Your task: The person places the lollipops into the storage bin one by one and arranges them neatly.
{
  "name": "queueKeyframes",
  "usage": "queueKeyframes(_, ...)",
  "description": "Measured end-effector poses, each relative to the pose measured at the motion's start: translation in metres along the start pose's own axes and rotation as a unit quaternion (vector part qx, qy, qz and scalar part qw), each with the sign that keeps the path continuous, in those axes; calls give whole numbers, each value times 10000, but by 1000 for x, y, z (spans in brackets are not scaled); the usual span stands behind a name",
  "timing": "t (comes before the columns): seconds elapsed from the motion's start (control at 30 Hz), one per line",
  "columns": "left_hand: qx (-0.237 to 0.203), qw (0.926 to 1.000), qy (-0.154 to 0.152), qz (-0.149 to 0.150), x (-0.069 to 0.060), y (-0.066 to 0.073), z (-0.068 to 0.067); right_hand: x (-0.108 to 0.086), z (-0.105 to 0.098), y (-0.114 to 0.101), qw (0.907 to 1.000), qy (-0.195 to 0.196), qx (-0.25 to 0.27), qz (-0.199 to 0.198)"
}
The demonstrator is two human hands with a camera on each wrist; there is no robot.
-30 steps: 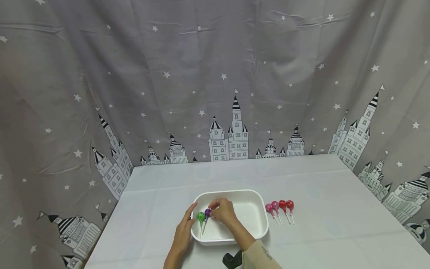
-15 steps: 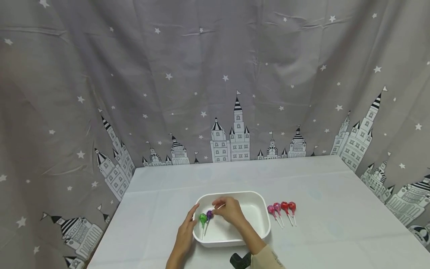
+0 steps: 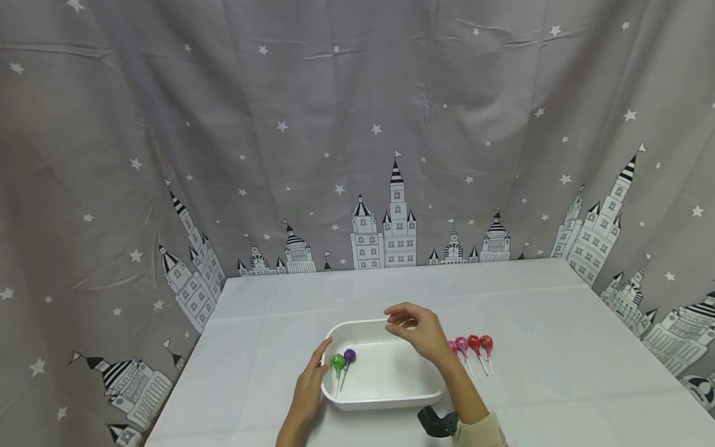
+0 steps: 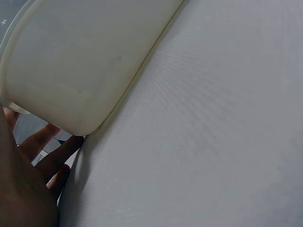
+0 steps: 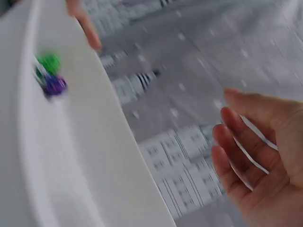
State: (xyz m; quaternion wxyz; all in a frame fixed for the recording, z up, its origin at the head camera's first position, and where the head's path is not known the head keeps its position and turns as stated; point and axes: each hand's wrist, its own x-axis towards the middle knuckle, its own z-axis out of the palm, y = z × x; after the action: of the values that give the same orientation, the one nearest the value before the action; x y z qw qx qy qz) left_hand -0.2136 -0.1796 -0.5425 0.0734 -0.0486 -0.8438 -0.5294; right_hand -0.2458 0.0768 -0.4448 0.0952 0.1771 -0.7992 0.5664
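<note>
While relaxed left fingers [image 3: 320, 352] and right fingers [image 3: 403, 308] are empty, two lollipops [image 3: 349, 355] are trayed, four lollipops [image 3: 474, 342] left outside at three o'clock

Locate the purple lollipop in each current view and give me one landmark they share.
Head: the purple lollipop lies below the picture's centre, in the white tray's left part, just right of the green lollipop.
Left wrist: not in it.
Right wrist: upper left, blurred, just below the green one.
Shared landmark: the white tray, at upper left in the left wrist view.
</note>
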Motion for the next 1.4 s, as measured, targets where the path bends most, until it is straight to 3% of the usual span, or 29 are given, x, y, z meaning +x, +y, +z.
queueKeyframes(0.23, -52, 10000, 28, 23, 0, 0, 1, -16, -62, -5, 9990, 410, -183, 54)
queueKeyframes(0.47, -40, 9999, 79, 68, -1, 1, 1, -35, -106, 25, 9971, 392, -633, 161)
queueKeyframes(0.57, 9, 9999, 65, 89, 0, 1, 1, -40, -118, 48, 9945, 473, -883, 309)
queueKeyframes(0.73, 28, 9999, 82, 69, 0, 1, 0, -47, -131, 99, 9930, 480, -986, 440)
queueKeyframes(0.87, 12, 10000, 64, 21, 0, 0, 0, -58, -138, 120, 9927, 424, -803, 794)
queueKeyframes(1.07, 2, 10000, 84, -13, -1, 0, 0, -70, -142, 137, 9900, 422, -612, 1195)
queueKeyframes(1.27, -12, 10000, 33, 28, 0, 0, 1, -71, -142, 142, 9867, 401, -942, 1260)
queueKeyframes(1.4, -14, 10000, 30, 20, 0, 0, 1, -70, -142, 143, 9798, 296, -1222, 1554)
